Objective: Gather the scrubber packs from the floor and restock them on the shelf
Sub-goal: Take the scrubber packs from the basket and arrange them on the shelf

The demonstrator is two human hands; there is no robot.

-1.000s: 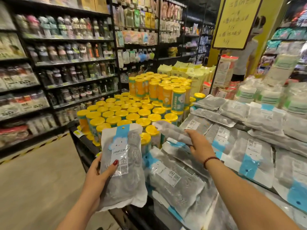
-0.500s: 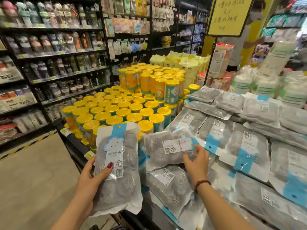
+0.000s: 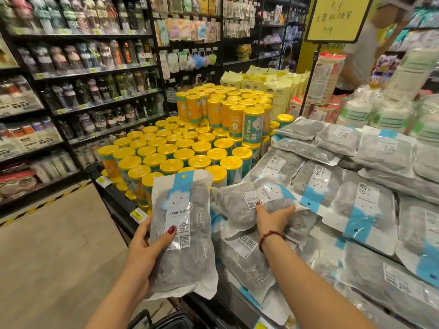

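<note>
Head view: the left hand [image 3: 146, 248] grips a scrubber pack [image 3: 187, 255] upright in front of the shelf [image 3: 114, 193], thumb across the white label. We can read the big characters 金属 there, under a cloud face on a blue band. The small brand line above them is too fine to read with certainty.

The right hand [image 3: 270, 217] holds a second scrubber pack [image 3: 235, 205] by its near edge, thumb on its label, and the pack lies flat on the pile of scrubber packs [image 3: 356, 210] that covers the shelf's right side. The labels in that pile are turned sideways or upside down, with the same blue bands.

Left of the pile stand the yellow-lidded canisters [image 3: 183, 153], and a taller one in the raised stack [image 3: 253, 129] shows "80" on its teal wrap. A yellow price tag [image 3: 137, 214] is clipped to the shelf edge, its figures blurred. The handwritten yellow sign [image 3: 337, 17] up top we cannot make out.

Against a second ago, the right hand's pack was folded with its back to us. Now it lies label-up on the pile. The left hand's pack stays upright as before.

Each clear pack holds round grey metal scourers. At the bottom edge a dark basket [image 3: 171, 320] peeks in, its contents out of sight.
</note>
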